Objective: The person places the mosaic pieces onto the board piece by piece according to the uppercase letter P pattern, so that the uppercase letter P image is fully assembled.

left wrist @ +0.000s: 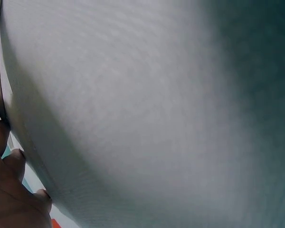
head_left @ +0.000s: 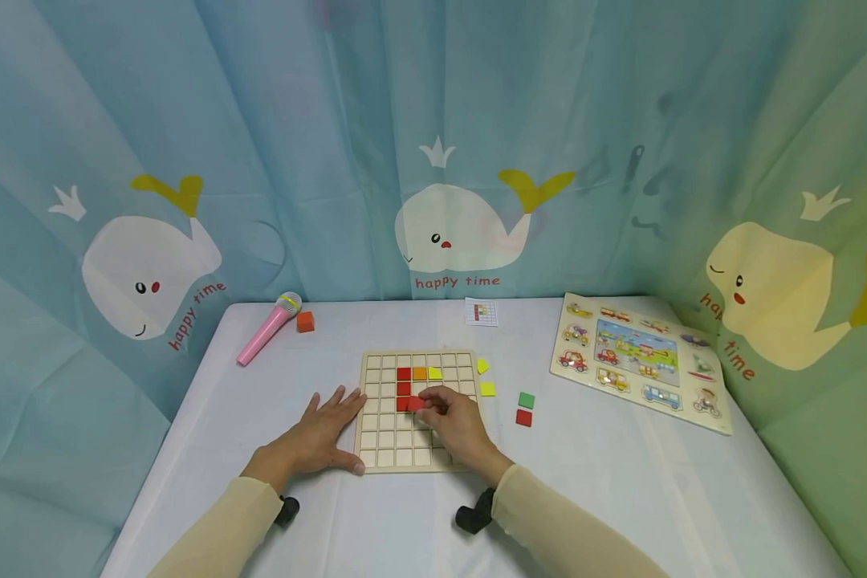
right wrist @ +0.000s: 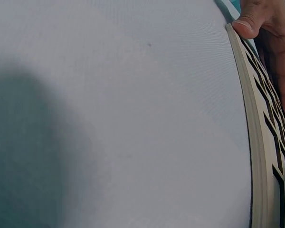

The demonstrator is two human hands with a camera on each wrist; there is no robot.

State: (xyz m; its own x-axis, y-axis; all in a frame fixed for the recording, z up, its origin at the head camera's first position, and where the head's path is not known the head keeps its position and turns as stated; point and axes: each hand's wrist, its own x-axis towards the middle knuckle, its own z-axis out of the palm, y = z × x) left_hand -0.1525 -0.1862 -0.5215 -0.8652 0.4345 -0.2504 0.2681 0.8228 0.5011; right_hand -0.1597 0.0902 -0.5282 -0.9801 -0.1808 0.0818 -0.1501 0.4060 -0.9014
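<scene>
A wooden grid board [head_left: 386,459] lies in the middle of the table. A short column of red square tiles [head_left: 403,388] sits in its cells, with an orange tile [head_left: 420,373] and a yellow piece [head_left: 435,373] along the top row. My right hand [head_left: 457,423] pinches a red tile [head_left: 415,405] between thumb and fingers, over the cell beside the lowest red one. With fingers spread, my left hand [head_left: 323,433] rests at the board's left edge, its thumb on the near corner. In the right wrist view the left hand [right wrist: 270,33] appears beyond the board's edge.
Right of the board lie two yellow pieces [head_left: 487,389], a green tile [head_left: 526,400] and a red tile [head_left: 523,417]. A printed pattern card [head_left: 482,312] is behind it. Farther out are a pink microphone [head_left: 269,329], an orange block [head_left: 305,322] and a vehicle puzzle [head_left: 639,365].
</scene>
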